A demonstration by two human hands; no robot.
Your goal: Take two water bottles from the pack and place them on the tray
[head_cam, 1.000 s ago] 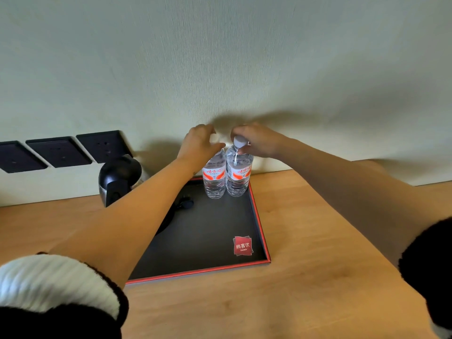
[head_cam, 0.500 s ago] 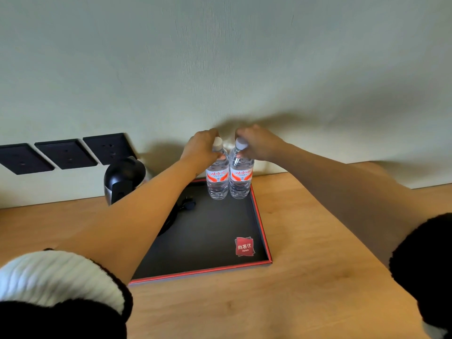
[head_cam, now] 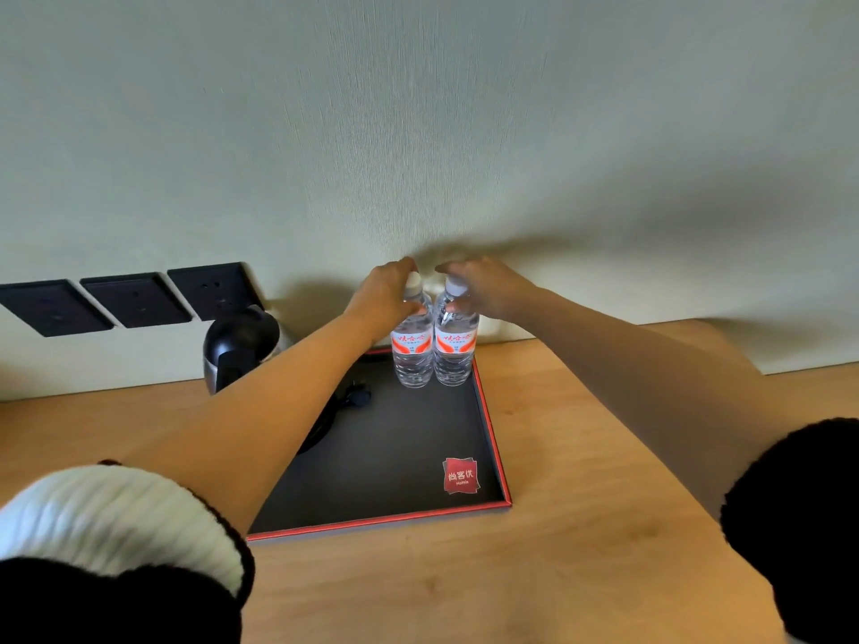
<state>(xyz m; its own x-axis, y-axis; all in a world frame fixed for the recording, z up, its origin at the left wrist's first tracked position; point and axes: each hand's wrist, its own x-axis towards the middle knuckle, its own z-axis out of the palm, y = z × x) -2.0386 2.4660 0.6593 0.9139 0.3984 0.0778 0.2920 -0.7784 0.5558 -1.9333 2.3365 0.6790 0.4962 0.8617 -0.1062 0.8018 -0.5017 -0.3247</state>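
Near the centre of the frame, two clear plastic water bottles with red-and-white labels stand upright and touching each other in the far right corner of a black rectangular tray with a thin red rim [head_cam: 493,413], which lies on a light wooden tabletop [head_cam: 581,527]. The left hand [head_cam: 383,295] curls around the neck and shoulder of the left bottle [head_cam: 411,348], its fingers closed over the top so that only a sliver of the white cap shows. The right hand [head_cam: 485,285] is wrapped likewise around the neck of the right bottle [head_cam: 455,346], thumb on the near side and fingers closed above the white cap. Both bases rest on the tray's dark surface. A small red square logo patch with white characters [head_cam: 460,475] sits in the tray's lower right corner. Left of the bottles, partly behind the left forearm, stands a black and steel electric kettle [head_cam: 237,343], and a dark cord with a plug [head_cam: 357,396] lies on the tray near it. At the left edge of the frame, three black wall sockets [head_cam: 135,298] are set in a row on the pale green textured wall [head_cam: 418,132]. A white ribbed cuff with dark trim [head_cam: 116,518] fills the lower left, and a black sleeve [head_cam: 799,513] the lower right.
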